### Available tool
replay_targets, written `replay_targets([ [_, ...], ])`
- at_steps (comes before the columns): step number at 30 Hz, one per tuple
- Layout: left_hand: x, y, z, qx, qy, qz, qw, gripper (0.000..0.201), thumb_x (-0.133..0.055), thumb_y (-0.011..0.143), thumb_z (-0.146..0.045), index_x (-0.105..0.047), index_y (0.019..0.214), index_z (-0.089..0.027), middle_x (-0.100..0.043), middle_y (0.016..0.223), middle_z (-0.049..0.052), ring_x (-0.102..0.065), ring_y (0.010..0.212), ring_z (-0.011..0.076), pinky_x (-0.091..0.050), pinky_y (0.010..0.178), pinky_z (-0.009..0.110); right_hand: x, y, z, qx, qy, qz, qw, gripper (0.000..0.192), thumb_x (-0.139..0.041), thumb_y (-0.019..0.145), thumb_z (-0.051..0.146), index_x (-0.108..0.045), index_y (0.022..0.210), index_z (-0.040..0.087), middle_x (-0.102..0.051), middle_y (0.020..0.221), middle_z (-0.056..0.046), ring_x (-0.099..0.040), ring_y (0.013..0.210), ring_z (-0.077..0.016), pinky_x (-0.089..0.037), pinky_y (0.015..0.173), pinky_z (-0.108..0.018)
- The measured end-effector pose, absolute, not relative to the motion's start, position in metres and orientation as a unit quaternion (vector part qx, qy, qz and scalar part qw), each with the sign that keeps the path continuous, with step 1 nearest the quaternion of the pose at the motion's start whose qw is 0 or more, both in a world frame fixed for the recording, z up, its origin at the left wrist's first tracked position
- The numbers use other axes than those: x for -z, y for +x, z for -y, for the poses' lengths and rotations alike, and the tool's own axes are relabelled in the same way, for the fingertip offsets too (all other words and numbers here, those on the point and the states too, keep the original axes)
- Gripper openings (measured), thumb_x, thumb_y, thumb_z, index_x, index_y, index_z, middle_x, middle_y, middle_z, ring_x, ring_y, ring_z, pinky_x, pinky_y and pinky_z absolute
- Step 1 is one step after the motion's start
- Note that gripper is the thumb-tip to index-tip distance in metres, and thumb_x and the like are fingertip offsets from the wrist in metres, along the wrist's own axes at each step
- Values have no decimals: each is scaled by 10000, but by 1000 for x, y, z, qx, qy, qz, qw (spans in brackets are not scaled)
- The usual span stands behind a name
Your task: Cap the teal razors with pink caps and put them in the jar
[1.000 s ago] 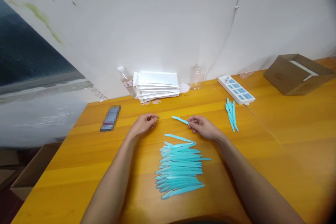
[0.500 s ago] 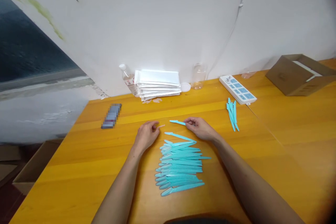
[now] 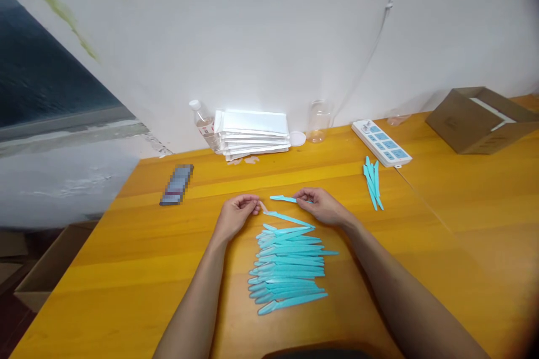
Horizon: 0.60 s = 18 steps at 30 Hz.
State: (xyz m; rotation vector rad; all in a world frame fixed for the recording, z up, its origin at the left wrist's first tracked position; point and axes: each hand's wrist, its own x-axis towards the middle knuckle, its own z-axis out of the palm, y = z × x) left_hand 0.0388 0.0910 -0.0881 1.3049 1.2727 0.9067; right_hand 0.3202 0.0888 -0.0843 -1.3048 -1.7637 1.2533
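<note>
Right hand (image 3: pixel 322 206) pinches one teal stick (image 3: pixel 283 198); left hand (image 3: pixel 236 216) pinches small pale cap (image 3: pixel 263 206). Below hands: teal stack (image 3: pixel 288 266), roughly twenty. Right of hands: about five loose sticks (image 3: pixel 373 183).

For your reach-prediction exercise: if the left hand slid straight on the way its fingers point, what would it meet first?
Probably the single teal stick pinched by the right hand; the left hand points rightward at its near tip, though depth is unclear.

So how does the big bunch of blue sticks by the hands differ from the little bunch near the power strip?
The big pile holds many more sticks than the small bunch. The big pile's sticks lie crosswise in a long stacked row; the small bunch's point away toward the power strip. The big pile sits between the forearms, just below both hands; the small bunch lies apart, untouched. Both look like the same turquoise plastic sticks.
</note>
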Motion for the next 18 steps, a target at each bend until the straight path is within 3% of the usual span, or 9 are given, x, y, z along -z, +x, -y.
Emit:
replay_targets([
  [5,87,36,-82,-341,627,-572,404,287,-632,838,-352,-742,1032,-172,-753,1039,103,-692,880,199,-540,822,332,88,320,-90,-478,-496,656,309,269,-587,864,384,-719,968,174,-724,901,-40,-628,817,-180,-481,715,-268],
  [8,71,32,-75,-283,724,-516,361,269,-581,892,-316,-771,1060,-226,-728,1114,83,-670,931,195,-516,792,292,93,321,-91,-485,-497,646,317,276,-589,864,395,-718,964,173,-721,893,-37,-626,804,-175,-482,708,-264],
  [12,58,35,-72,-201,793,-439,372,264,-600,908,-337,-784,1079,-257,-719,1001,64,-639,784,160,-469,663,246,98,321,-93,-488,-501,638,324,289,-596,859,416,-717,962,174,-720,894,-33,-621,794,-168,-480,706,-258],
  [18,59,50,-78,-146,826,-449,307,265,-616,904,-412,-794,1044,-276,-697,916,47,-629,776,169,-447,686,251,99,321,-93,-499,-493,633,326,294,-595,867,414,-709,972,164,-718,901,-38,-618,793,-163,-475,706,-256],
])
